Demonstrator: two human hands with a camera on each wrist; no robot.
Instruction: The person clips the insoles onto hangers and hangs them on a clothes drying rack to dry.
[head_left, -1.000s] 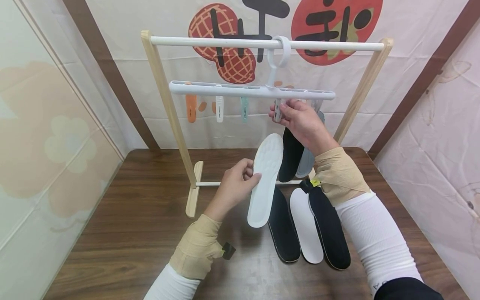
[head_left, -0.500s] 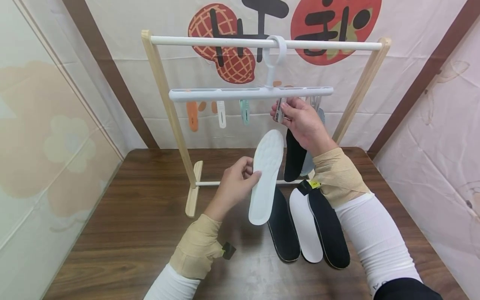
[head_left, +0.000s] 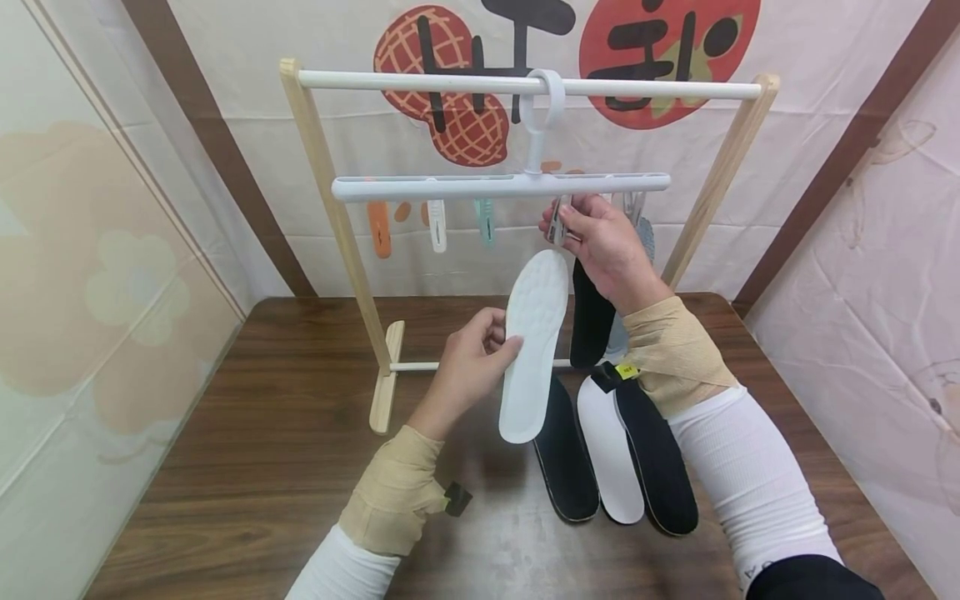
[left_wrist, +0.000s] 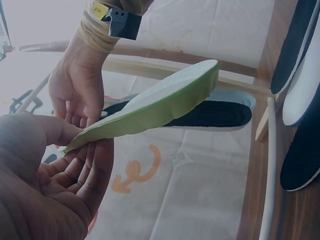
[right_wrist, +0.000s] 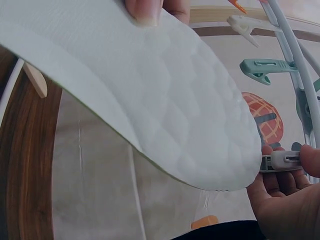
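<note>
A white insole [head_left: 534, 346] is pinched at its left edge by the left hand [head_left: 472, 367], thumb in front and fingers behind. Its rounded top end lies just below a grey clip [head_left: 557, 221] on the hanger [head_left: 450, 187]. The right hand [head_left: 611, 250] pinches that clip; in the right wrist view the insole [right_wrist: 165, 100] reaches close to the clip [right_wrist: 282, 161], and whether they touch I cannot tell. Behind the right hand hang a black insole [head_left: 591, 321] and a grey-blue one [head_left: 618, 337], partly hidden.
Orange [head_left: 380, 229], white [head_left: 437, 227] and teal [head_left: 485, 222] clips hang from the hanger's left half. The hanger hooks on the white rod [head_left: 420, 82] of a wooden rack [head_left: 333, 208]. Black [head_left: 566, 467], white [head_left: 611, 458] and black [head_left: 660, 467] insoles lie on the wooden table [head_left: 262, 467].
The white insole in the left hand has risen towards the grey clip. The hanger has shifted slightly left along the rod, and the right hand still pinches the clip.
</note>
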